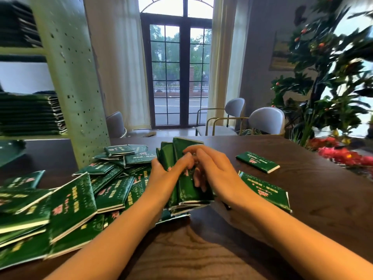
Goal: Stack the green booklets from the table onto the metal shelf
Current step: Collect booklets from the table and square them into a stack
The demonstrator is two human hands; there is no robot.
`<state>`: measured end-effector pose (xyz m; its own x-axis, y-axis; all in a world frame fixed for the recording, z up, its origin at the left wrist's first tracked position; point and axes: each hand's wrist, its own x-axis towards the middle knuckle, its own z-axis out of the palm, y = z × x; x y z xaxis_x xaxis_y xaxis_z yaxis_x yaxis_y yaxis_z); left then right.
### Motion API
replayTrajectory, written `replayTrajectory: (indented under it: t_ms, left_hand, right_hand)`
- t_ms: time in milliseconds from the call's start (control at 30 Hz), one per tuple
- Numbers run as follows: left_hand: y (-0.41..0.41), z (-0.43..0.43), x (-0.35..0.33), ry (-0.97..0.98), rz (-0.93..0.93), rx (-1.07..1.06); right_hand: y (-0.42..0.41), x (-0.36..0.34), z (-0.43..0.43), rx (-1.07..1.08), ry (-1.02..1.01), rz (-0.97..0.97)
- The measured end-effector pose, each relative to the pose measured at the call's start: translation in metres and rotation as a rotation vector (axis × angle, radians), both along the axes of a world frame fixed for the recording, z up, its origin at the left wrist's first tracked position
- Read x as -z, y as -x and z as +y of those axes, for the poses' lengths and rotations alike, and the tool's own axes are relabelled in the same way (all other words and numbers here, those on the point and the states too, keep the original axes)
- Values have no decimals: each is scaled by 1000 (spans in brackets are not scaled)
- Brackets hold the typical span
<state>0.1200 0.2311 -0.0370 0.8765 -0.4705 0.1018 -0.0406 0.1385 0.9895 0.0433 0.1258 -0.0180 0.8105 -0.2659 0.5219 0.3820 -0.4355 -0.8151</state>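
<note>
Wood table (191,249) up front; left hand (167,176) and right hand (220,172) curled round upright bundle of green booklets (177,148) (mid-table), loose pile (80,199) left, stack (30,114) on metal shelf (76,87).

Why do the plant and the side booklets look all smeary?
Head view: the plant at the right edge and the loose booklets at lower left are smeared by blur; the wide lens tilts the metal shelf post; the window glares white at the top; the held booklets in the middle look sharper.
</note>
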Motion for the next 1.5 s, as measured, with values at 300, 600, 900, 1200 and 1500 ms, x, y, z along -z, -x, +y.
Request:
replayTrajectory:
  t_ms: [300,600,900,1200,1500]
  left_hand:
    - [26,38,14,-28,-78,117]
    - [56,60,19,-51,-245,144]
    - [63,68,30,89,-276,203]
    - [77,50,31,250,-20,193]
    - [74,55,34,246,78,314]
  right_hand:
    - [29,4,8,212,52,-3]
    - [51,31,29,-250,-707,263]
    - [55,41,52,-121,-450,5]
    - [54,47,53,-73,-389,-38]
    - [53,51,42,-81,-242,81]
